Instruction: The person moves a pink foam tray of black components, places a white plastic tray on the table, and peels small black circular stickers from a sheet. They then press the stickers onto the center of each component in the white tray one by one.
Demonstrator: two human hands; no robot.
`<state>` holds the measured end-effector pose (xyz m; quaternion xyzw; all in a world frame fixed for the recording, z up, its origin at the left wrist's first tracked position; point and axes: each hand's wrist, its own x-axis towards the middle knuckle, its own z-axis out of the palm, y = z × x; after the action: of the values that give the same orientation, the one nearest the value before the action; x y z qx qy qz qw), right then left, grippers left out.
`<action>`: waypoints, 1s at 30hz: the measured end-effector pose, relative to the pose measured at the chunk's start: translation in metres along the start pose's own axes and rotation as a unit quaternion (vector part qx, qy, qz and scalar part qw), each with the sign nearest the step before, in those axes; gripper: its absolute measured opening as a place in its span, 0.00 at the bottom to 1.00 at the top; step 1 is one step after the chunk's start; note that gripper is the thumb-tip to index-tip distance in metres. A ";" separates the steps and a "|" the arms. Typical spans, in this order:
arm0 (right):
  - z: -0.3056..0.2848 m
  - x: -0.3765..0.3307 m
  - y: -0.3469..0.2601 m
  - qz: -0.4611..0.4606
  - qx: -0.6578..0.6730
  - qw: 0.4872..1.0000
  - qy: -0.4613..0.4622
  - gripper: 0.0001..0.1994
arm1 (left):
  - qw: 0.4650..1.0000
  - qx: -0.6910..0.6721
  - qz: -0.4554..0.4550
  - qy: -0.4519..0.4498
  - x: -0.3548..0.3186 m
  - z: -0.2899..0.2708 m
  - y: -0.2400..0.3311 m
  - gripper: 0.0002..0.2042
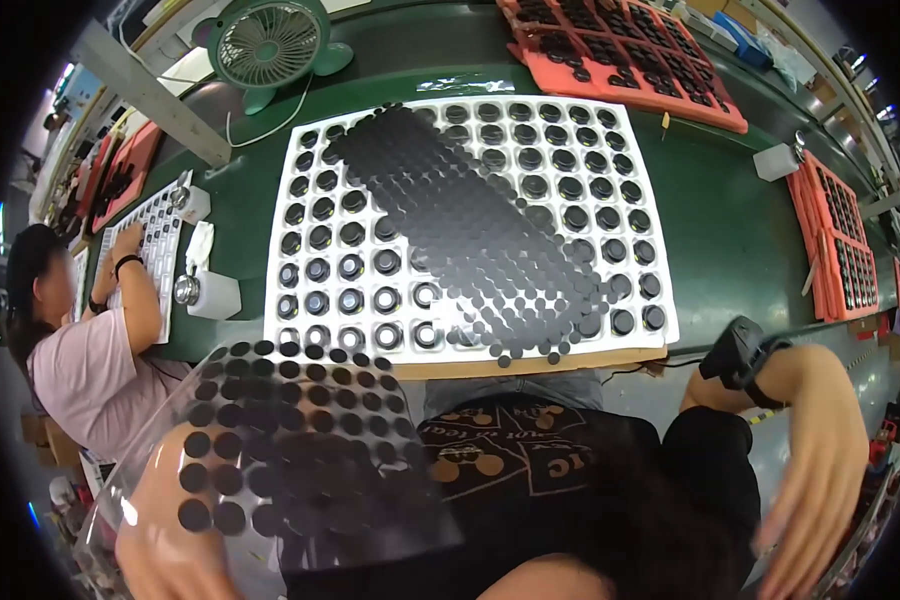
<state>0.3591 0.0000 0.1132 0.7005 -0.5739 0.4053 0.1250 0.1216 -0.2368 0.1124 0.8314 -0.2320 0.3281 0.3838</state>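
Note:
A curved clear plastic sheet [235, 420] dotted with rows of black round stickers is up in the air at the lower left, in front of my body. My left hand [175, 565] is at its lower left corner and holds it, though the fingertips are blurred and partly cut off. My right hand [810, 510] hangs at the lower right, fingers stretched and holding nothing. On the bench, a white tray [650, 290] carries rows of round black parts. Across it lies slantwise another sheet of black round stickers [470, 220], hiding the middle parts.
A green fan [270, 45] stands at the back left. Red trays of black parts [630, 60] sit at the far side, with another red tray [835, 240] at the right. White-bodied bottles [215, 295] stand left. A co-worker [100, 350] handles a white tray there.

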 end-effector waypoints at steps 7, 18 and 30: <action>-0.008 -0.121 0.083 0.565 0.189 0.569 0.566 0.25 | 0.552 0.438 -0.679 0.206 -0.113 0.027 -0.044 0.05; -0.020 -0.154 0.143 0.664 0.168 0.494 0.535 0.26 | 0.512 0.482 -0.695 0.149 -0.139 0.032 -0.087 0.08; -0.011 -0.138 0.123 0.673 -0.032 0.562 0.481 0.23 | 0.535 0.466 -0.672 0.210 -0.131 0.034 -0.080 0.06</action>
<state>0.2416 0.0660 -0.0131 -0.1912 -0.7464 0.6302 0.0957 0.0963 -0.1983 -0.0380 0.7109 0.6684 0.2005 0.0875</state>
